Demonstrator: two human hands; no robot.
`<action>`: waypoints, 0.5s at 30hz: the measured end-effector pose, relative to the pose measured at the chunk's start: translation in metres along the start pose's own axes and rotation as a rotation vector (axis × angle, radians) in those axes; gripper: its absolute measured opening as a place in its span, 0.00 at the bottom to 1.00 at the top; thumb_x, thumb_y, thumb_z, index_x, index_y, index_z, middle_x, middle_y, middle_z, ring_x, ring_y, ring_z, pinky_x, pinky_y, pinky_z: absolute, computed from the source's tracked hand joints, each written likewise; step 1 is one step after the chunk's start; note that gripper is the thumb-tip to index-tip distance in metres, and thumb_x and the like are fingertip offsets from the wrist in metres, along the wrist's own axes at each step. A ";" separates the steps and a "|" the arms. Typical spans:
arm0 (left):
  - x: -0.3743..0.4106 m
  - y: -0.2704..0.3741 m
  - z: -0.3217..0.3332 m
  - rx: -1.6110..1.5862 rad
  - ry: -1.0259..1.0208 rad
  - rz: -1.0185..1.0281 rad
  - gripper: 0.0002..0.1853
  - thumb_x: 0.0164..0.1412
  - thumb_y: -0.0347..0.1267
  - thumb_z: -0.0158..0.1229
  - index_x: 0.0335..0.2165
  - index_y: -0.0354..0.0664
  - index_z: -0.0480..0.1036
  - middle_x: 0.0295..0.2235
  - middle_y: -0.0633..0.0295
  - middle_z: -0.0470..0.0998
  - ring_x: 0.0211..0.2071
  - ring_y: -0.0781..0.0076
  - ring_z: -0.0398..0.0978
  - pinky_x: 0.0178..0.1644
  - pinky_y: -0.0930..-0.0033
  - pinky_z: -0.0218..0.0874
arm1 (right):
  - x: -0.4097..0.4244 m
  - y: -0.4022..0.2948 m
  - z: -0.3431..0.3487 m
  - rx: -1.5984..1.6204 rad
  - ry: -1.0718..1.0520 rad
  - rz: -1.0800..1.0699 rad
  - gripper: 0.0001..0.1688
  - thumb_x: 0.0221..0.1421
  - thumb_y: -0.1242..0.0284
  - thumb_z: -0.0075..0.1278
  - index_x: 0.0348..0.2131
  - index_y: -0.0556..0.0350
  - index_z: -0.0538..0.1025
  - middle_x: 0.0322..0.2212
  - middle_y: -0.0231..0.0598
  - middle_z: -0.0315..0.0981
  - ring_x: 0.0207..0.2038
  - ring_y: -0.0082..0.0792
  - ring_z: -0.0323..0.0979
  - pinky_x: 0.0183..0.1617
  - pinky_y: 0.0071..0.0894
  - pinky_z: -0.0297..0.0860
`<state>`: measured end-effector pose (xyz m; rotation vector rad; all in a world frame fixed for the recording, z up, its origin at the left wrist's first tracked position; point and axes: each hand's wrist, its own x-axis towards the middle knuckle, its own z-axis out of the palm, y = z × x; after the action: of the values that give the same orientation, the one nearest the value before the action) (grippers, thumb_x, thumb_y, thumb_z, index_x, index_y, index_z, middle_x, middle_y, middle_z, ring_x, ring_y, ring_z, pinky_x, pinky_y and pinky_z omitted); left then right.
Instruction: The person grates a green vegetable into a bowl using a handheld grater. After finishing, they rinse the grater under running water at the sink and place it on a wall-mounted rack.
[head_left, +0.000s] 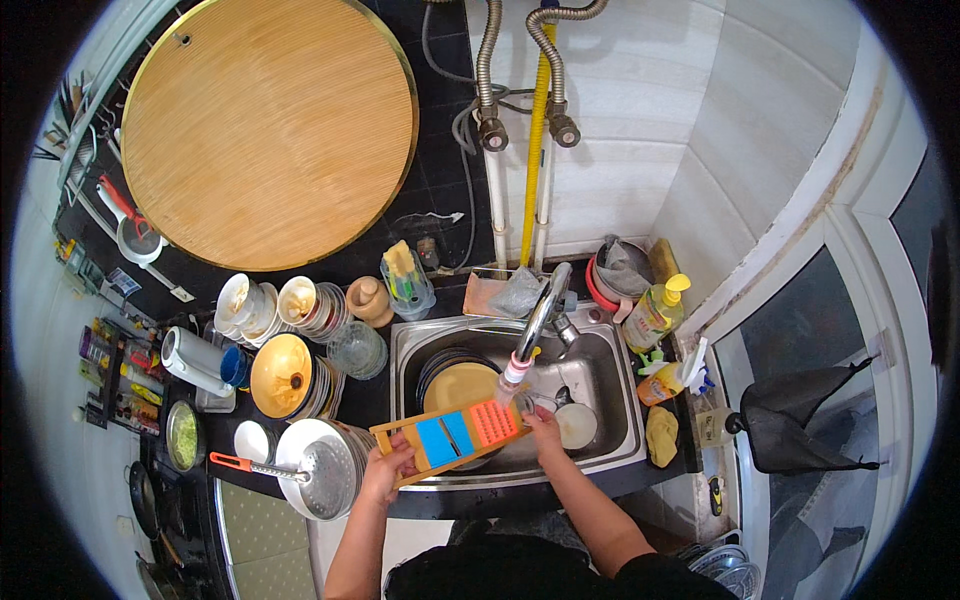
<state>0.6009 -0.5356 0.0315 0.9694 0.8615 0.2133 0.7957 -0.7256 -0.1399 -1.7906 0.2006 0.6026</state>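
Observation:
A wooden-framed vegetable grater (474, 429), with a blue slicing plate and an orange shredding plate, is held slantwise over the sink's front part. Its left end is gripped by my left hand (391, 466). At the other end, my right hand (545, 429) has its fingers closed around the frame; a small greyish thing by those fingertips is too unclear to name. The chrome faucet (541, 311) reaches over the steel sink (634, 420), its pinkish nozzle just above the orange plate. In the basin, a stack of plates (459, 384) sits on the left and a white bowl (576, 426) on the right.
Stacked bowls (281, 375) crowd the counter on the left, near a skimmer (259, 466) with an orange handle. Behind them are a wooden mortar (369, 300) and a large round board (270, 135). A dish soap bottle (654, 319) and spray bottle (664, 384) stand right of the sink.

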 end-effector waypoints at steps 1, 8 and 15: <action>-0.001 0.001 0.000 -0.007 0.009 0.003 0.17 0.51 0.23 0.52 0.43 0.33 0.68 0.32 0.64 0.74 0.25 0.79 0.71 0.27 0.75 0.63 | 0.003 0.005 0.001 -0.208 -0.031 -0.153 0.32 0.42 0.53 0.57 0.42 0.55 0.74 0.43 0.42 0.69 0.49 0.34 0.63 0.54 0.42 0.55; -0.018 0.005 0.000 0.059 0.049 0.035 0.16 0.51 0.24 0.54 0.42 0.33 0.69 0.31 0.64 0.75 0.26 0.77 0.71 0.27 0.75 0.63 | -0.020 -0.056 0.022 -0.024 -0.383 -0.060 0.23 0.50 0.56 0.50 0.37 0.56 0.76 0.37 0.40 0.75 0.41 0.33 0.70 0.47 0.31 0.63; -0.019 0.003 -0.018 -0.001 0.037 0.019 0.18 0.51 0.23 0.53 0.43 0.33 0.67 0.35 0.60 0.75 0.31 0.71 0.74 0.33 0.69 0.67 | 0.028 0.016 0.030 0.232 -0.336 -0.117 0.18 0.55 0.65 0.47 0.36 0.64 0.75 0.32 0.37 0.76 0.34 0.28 0.71 0.40 0.25 0.64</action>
<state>0.5759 -0.5322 0.0394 0.9753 0.8865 0.2486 0.8037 -0.6972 -0.1729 -1.4433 -0.0627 0.7539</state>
